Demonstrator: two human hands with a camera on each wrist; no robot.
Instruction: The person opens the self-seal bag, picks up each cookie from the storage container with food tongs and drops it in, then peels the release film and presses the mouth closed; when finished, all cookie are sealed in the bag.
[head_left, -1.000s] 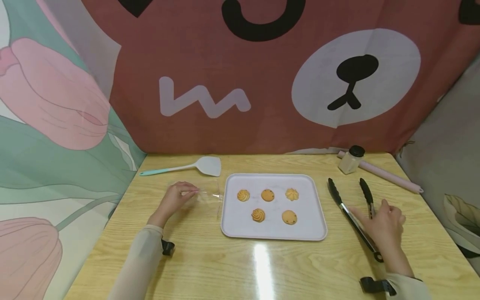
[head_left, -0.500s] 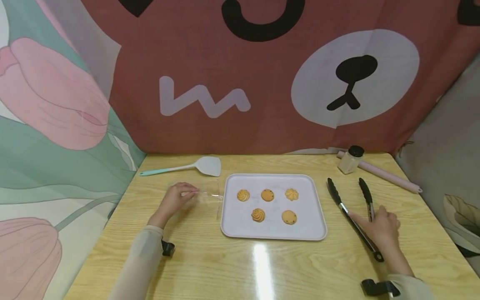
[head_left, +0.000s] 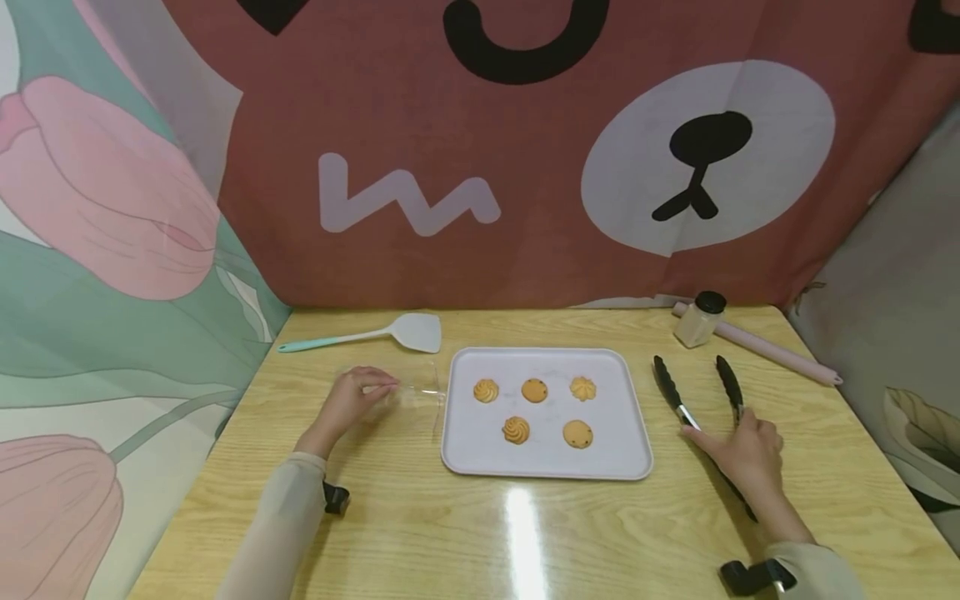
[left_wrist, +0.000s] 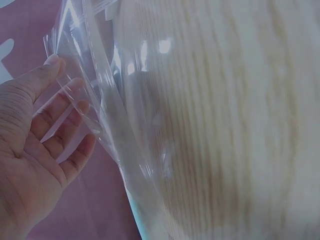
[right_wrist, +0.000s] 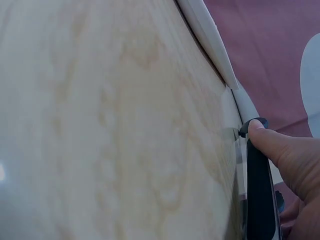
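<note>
A clear plastic bag (left_wrist: 107, 95) is pinched at its edge between the thumb and forefinger of my left hand (head_left: 352, 402), left of the tray. In the left wrist view the bag hangs off the fingertips. On the right, my right hand (head_left: 746, 454) grips a pair of tongs (head_left: 686, 415) with black tips and steel arms. The thumb lies on the left arm of the tongs, and the fingers curl about the right one. The tongs' arms are spread apart. In the right wrist view the thumb presses the black handle (right_wrist: 260, 195); the other fingers are mostly hidden.
A white tray (head_left: 480, 458) with several cookies (head_left: 516, 430) lies between the hands. Behind the left hand is a white spatula (head_left: 417, 332) with a mint handle. At the back right stand a black-lidded jar (head_left: 700, 320) and a pink rolling pin (head_left: 780, 349).
My right hand has moved left, and its thumb and fingers have come onto the tongs. The left hand keeps its pinch on the bag, almost unmoved.
</note>
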